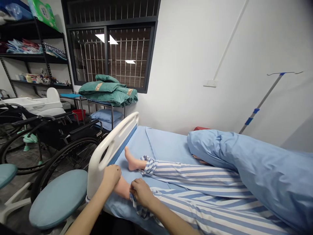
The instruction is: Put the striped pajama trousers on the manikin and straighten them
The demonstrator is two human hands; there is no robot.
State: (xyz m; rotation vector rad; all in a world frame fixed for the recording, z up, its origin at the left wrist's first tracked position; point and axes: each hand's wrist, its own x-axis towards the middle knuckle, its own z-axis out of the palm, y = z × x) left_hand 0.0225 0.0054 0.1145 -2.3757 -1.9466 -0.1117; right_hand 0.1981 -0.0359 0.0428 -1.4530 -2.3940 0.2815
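Note:
Two legs in blue-and-white striped trousers point(193, 176) lie stretched out on the bed. My left hand point(111, 175) is closed over the near foot, which it mostly hides; the bare lower leg point(122, 187) shows beside it. At that leg's trouser cuff point(134, 201), my right hand point(140, 192) has its fingers bent and pinched on the cloth. The far foot point(132, 160) points upward, with its own cuff point(149, 165) bunched above the ankle. A bulky light-blue quilt point(234, 147) covers the upper part of the figure.
The white footboard point(114, 140) rises just beyond the feet. Left of the bed are a teal stool point(60, 197) and a black wheelchair point(66, 140). Green folded bedding point(110, 91) lies on a stand under the window. An IV pole point(264, 96) stands at the right.

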